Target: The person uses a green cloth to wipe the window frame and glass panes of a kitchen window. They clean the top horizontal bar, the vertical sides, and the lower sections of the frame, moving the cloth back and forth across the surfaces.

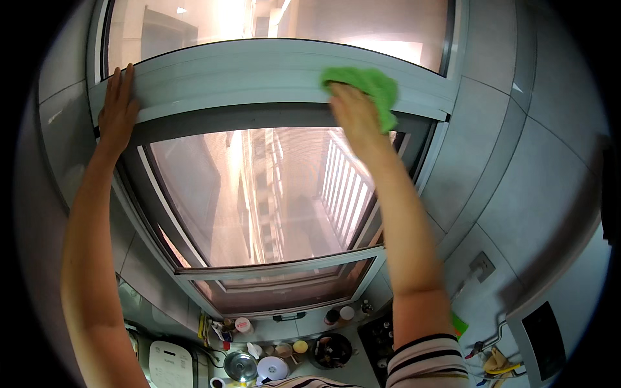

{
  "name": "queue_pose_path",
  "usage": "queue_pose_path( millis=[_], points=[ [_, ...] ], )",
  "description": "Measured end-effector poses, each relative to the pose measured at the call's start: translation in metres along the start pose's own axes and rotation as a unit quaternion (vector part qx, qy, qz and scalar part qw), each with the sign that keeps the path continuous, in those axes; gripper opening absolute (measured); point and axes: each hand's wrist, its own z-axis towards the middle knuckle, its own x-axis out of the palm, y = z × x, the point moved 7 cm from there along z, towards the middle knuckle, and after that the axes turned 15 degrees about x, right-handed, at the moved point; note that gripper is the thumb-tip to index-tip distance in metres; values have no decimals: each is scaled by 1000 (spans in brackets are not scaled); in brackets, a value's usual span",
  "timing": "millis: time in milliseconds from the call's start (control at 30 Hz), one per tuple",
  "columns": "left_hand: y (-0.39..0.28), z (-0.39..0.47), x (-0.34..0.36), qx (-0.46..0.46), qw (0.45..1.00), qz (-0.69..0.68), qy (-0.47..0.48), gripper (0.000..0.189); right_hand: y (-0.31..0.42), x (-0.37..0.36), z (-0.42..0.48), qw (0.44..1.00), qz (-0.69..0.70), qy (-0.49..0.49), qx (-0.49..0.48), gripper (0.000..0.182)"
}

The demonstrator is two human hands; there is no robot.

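My right hand (353, 109) presses a green cloth (381, 89) against the right part of the wide white window crossbar (233, 75). The cloth shows above and to the right of the fingers. At the crossbar's left end, my left hand (118, 109) lies flat with its fingers pointing up and holds nothing. Above the crossbar is an upper glass pane (310, 22). Below it, a dark-framed window (257, 194) gives a view of a building shaft and white railings.
Low down stand a white appliance (170, 363), a glass bowl (240, 366), a dark pot (332, 350) and several jars. A wall socket (482, 266) and a large white appliance (577, 310) with a dark panel are at the right. Tiled walls flank the window.
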Motion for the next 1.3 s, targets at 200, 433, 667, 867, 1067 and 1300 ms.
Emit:
queue_pose_path(
  millis=[200, 433, 667, 867, 1067, 1300],
  points=[
    [-2, 2, 8, -9, 1000, 9, -5, 66, -108, -59, -18, 982, -140, -112, 66, 38],
    [-3, 3, 2, -29, 999, 11, 8, 65, -110, -90, -46, 960, -127, -246, 34, 37],
    [-1, 3, -2, -20, 1000, 20, 13, 66, -24, -42, -72, 988, -126, -70, -55, 29],
    [1, 2, 4, -16, 999, 30, 6, 63, -10, -54, -81, 990, 73, -119, 23, 24],
    [3, 5, 3, -2, 998, 67, 2, 62, -24, -40, -108, 942, -197, -148, 229, 50],
    [2, 3, 1, 70, 996, 2, -48, 61, -1, 10, -158, 673, 643, -80, 356, 44]
  ],
)
